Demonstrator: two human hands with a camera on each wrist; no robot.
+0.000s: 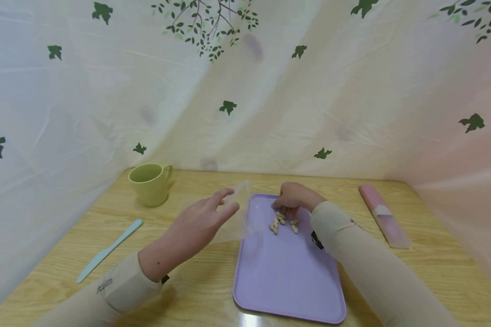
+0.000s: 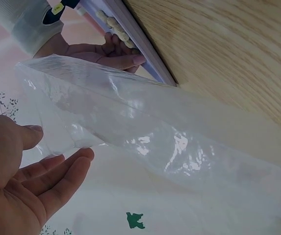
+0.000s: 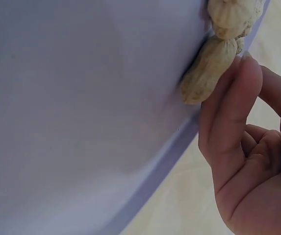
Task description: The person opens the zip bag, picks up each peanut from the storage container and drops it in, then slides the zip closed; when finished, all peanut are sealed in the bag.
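My left hand (image 1: 194, 225) holds a clear plastic bag (image 2: 130, 122) by its mouth, the rim between thumb and fingers. The bag hangs beside a lilac tray (image 1: 286, 277), overlapping its left edge in the head view. Over the tray's far part, my right hand (image 1: 296, 197) reaches down with curled fingers. Its fingertips and thumb come together at a peanut (image 3: 240, 45) in the right wrist view, mostly hidden behind the fingers. Several more peanuts (image 1: 276, 223) lie loose on the tray just below that hand.
A yellow-green mug (image 1: 149, 185) stands at the back left of the wooden table (image 1: 188, 281). Nearer lies a light blue plastic knife (image 1: 108, 250). To the tray's right is a flat pink and clear packet (image 1: 382, 213). A leaf-patterned curtain (image 1: 266, 91) hangs behind the table.
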